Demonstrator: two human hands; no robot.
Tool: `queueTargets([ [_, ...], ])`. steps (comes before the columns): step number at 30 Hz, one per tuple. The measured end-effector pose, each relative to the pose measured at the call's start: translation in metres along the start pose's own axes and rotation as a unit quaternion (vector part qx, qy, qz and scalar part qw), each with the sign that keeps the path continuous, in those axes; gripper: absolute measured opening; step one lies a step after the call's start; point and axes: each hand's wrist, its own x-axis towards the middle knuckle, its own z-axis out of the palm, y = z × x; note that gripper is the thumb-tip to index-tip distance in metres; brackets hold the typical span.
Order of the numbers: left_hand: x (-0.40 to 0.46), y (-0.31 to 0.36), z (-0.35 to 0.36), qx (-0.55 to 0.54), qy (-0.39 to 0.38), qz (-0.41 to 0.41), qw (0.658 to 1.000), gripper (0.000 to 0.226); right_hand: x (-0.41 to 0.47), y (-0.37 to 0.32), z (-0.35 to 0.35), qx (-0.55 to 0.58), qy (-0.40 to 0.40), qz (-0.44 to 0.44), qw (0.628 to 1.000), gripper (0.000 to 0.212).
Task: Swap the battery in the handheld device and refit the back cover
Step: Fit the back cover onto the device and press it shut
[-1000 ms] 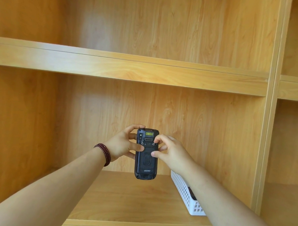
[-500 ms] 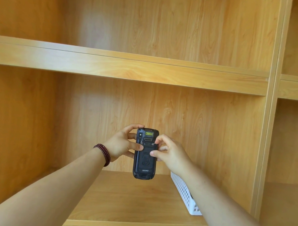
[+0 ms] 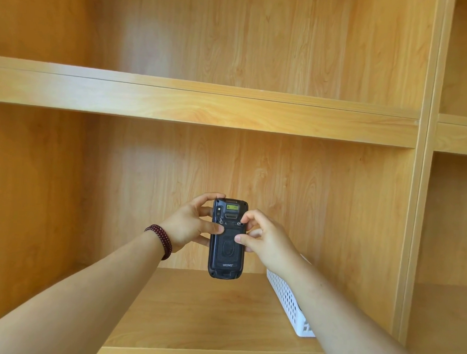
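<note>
Device: one handheld device, upright, back cover on, above the shelf.
Hands: two; left hand and right hand both grasp it.
Basket: one white basket, right of it.

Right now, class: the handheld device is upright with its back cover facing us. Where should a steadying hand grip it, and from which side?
Grip the handheld device by its long side edges, from the left, as the left hand does. Its narrow upright body suits a pinch, leaving the two latches and back cover free for the right hand.

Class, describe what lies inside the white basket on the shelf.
The white basket shows only its perforated side wall; the right forearm covers its opening, so its contents cannot be seen.
</note>
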Motion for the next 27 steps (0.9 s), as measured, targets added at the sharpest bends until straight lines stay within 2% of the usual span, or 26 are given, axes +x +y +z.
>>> queueTargets([
  [27, 0.01, -0.009, 0.003, -0.031, 0.021, -0.001, 0.999, 0.066, 0.008, 0.002, 0.011, 0.046, 0.069, 0.069, 0.994, 0.02],
])
